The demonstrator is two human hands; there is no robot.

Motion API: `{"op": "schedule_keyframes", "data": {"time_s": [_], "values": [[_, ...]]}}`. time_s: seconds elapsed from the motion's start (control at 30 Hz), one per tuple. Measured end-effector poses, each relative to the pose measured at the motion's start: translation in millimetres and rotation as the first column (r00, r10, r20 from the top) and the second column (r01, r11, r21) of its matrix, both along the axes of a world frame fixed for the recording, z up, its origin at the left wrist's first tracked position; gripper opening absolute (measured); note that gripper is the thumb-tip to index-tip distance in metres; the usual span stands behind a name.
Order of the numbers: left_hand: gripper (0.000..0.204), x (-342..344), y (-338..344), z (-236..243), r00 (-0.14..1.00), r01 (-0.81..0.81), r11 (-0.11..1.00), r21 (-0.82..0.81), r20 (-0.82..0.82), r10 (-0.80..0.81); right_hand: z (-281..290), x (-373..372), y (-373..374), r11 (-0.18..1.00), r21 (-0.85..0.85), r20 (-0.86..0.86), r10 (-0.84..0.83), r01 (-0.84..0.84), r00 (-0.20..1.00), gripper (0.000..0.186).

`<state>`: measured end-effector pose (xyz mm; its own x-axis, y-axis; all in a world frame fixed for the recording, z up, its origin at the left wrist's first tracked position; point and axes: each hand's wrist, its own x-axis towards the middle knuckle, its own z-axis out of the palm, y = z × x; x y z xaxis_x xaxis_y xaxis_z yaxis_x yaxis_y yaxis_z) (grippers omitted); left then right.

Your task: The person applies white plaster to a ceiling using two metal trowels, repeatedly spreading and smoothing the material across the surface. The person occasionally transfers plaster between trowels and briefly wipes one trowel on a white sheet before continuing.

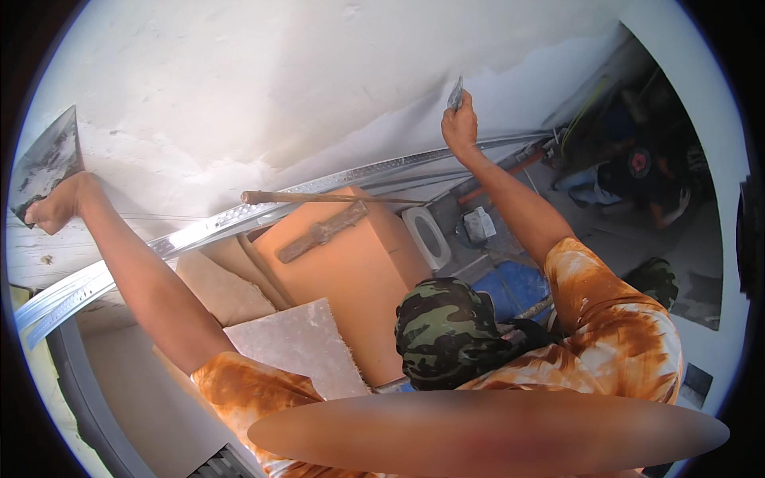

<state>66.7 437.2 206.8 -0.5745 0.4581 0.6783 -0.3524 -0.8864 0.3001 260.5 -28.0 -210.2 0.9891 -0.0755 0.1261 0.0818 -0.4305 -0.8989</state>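
Observation:
At the far left, my left hand (60, 205) is closed on a wide metal plate (52, 159) smeared with grey-white plaster. My right hand (460, 129), stretched up and forward, grips a small putty knife (456, 94); its handle is hidden in my fist. Whether the blade touches the white wall (239, 72) I cannot tell. A smooth coat with an uneven lower edge covers part of that wall.
Shiny metal channels (231, 221) run along the wall's foot. An orange-brown box (351, 279) bears a rough piece of wood (319, 233); a thin stick (311, 197) lies near it. Broken boards (295, 346) lean nearby. Camouflage cloth (446, 334) sits between my arms. Another person (629, 175) is at right.

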Motion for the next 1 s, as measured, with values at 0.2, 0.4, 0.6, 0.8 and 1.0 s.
{"op": "schedule_keyframes", "data": {"time_s": [0.2,0.4,0.6,0.8,1.0], "values": [[0.034,5,14,5,0.995,-0.041,0.996,0.076,0.089,0.034,-16,41,22,0.99,-0.122,0.197,-0.048,0.073,0.979,0.053],[0.035,2,10,4,0.999,-0.014,1.0,-0.006,0.049,0.014,-27,-48,99,0.962,-0.204,0.153,0.213,-0.18,0.965,0.054],[0.035,3,7,3,0.999,-0.026,0.998,0.049,0.049,0.024,-24,-10,19,0.997,0.08,0.013,0.006,-0.007,1.0,0.047],[0.036,4,10,2,0.996,-0.071,0.993,0.098,0.058,0.066,-5,79,-19,0.967,-0.18,0.15,-0.153,0.179,0.977,0.05],[0.039,-3,37,8,0.99,-0.134,0.991,0.011,0.048,0.134,-9,-43,98,0.943,-0.253,0.122,0.251,-0.215,0.96,0.071]]}}
